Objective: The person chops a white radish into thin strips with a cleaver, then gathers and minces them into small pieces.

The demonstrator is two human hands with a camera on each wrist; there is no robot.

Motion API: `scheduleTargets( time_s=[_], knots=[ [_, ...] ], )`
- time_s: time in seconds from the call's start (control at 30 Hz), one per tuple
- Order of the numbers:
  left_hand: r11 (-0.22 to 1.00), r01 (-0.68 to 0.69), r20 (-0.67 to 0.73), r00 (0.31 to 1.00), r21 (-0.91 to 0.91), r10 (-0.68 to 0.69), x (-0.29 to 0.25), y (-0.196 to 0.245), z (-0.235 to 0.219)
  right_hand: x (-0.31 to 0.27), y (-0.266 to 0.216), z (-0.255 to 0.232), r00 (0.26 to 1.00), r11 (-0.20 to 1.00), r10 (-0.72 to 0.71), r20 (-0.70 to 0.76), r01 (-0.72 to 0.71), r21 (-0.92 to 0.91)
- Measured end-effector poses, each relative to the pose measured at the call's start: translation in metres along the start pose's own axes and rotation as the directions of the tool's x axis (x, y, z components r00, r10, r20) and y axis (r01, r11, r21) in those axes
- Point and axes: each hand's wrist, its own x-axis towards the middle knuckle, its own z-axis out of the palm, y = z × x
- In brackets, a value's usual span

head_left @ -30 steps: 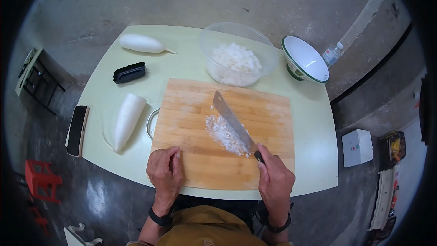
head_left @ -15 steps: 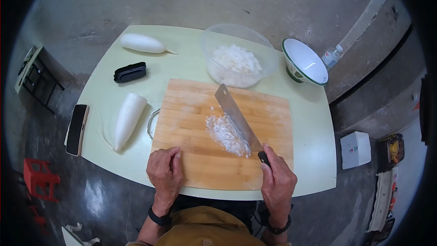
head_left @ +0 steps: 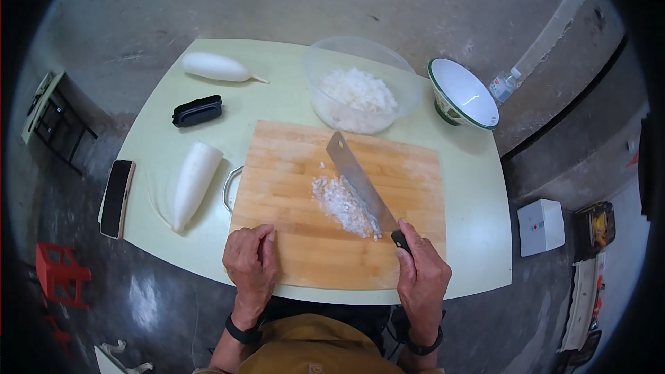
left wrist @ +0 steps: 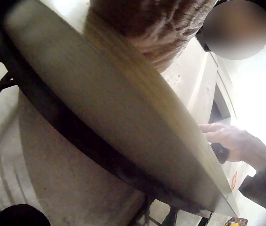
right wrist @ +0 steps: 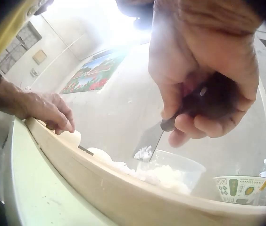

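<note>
My right hand (head_left: 423, 271) grips the black handle of a kitchen cleaver (head_left: 361, 179), its blade slanting away to the upper left. The blade lies along the right side of a small heap of finely chopped white radish (head_left: 338, 202) on the wooden cutting board (head_left: 284, 166). White bits cling to the blade (right wrist: 147, 148) in the right wrist view. My left hand (head_left: 251, 262) rests on the board's front left corner, fingers bent and holding nothing. In the right wrist view the left hand's fingers (right wrist: 60, 115) bend down toward the board.
Behind the board stands a clear plastic bowl (head_left: 409, 83) holding chopped white radish. A green-rimmed bowl (head_left: 465, 90) and a water bottle (head_left: 506, 85) are at the right. To the left lie a cut radish (head_left: 197, 183), a whole radish (head_left: 216, 66), a black case (head_left: 197, 111) and a phone (head_left: 116, 199).
The right hand has shifted slightly to the right, bringing the cleaver from over the chopped heap to its right side. Since half a second ago it has barely moved. The left hand stays put.
</note>
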Motion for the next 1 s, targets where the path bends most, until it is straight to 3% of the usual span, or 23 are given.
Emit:
scheduleTargets(
  time_s=[0.07,0.17,0.27,0.5,0.6,0.7,0.77,0.9,1.0],
  knots=[
    [1.000,-0.007,0.010,1.000,0.000,0.007,0.000,0.000,0.001,0.001,0.003,0.004,0.997,0.996,-0.057,-0.047,0.060,0.062],
    [0.999,-0.035,-0.039,0.999,-0.018,0.034,0.001,-0.002,0.004,0.003,0.002,0.000,0.999,0.998,-0.015,0.052,0.017,-0.053],
    [0.999,-0.039,-0.038,0.999,-0.013,0.039,0.000,-0.002,0.003,0.000,0.003,-0.002,1.000,0.998,-0.026,0.004,0.025,0.052],
    [1.000,0.001,-0.033,0.999,-0.011,-0.001,0.000,0.000,0.004,-0.001,0.007,-0.002,0.999,0.998,0.034,0.039,-0.032,-0.045],
    [1.000,0.006,-0.029,1.000,-0.005,-0.006,0.000,0.000,0.003,-0.002,0.009,0.000,0.997,0.999,-0.019,-0.075,0.022,0.040],
    [1.000,0.008,-0.022,1.000,-0.006,-0.008,0.000,0.001,0.002,-0.002,0.014,0.003,0.994,0.991,-0.086,-0.071,0.078,-0.105],
    [1.000,0.018,-0.027,0.999,-0.003,-0.018,-0.001,0.000,0.003,-0.002,0.010,-0.003,0.999,0.999,0.037,-0.004,-0.037,-0.037],
    [1.000,-0.020,-0.040,0.999,-0.013,0.019,0.000,-0.003,0.005,-0.002,0.008,-0.003,0.998,1.000,0.003,-0.060,-0.003,-0.001],
    [1.000,-0.015,-0.040,0.999,-0.020,0.014,0.000,-0.002,0.003,0.000,0.008,-0.003,0.999,0.995,0.032,0.024,-0.029,-0.096]
  ],
)
